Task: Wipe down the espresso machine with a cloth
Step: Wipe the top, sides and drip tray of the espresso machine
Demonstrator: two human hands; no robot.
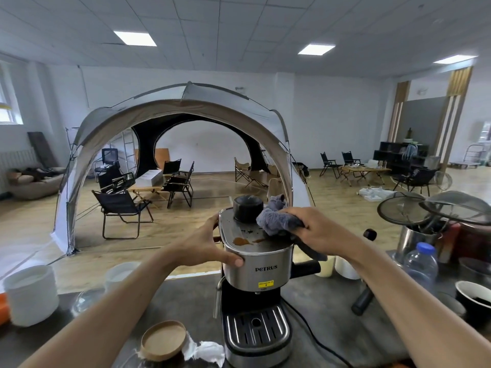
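A steel and black espresso machine (261,274) stands on the grey counter in front of me. Its flat top carries a black round cap (247,208) and brown coffee stains (243,241). My right hand (316,231) presses a crumpled grey-blue cloth (276,217) onto the right side of that top, beside the cap. My left hand (210,244) grips the machine's upper left edge, thumb on the front, fingers round the side.
A wooden-lidded jar (163,339) and crumpled white paper (203,351) lie at front left. White tubs (32,294) stand further left. At right are a plastic bottle (421,264), a black bowl (473,296), a portafilter handle (362,300) and steel strainers (403,211). The machine's cord (316,338) trails right.
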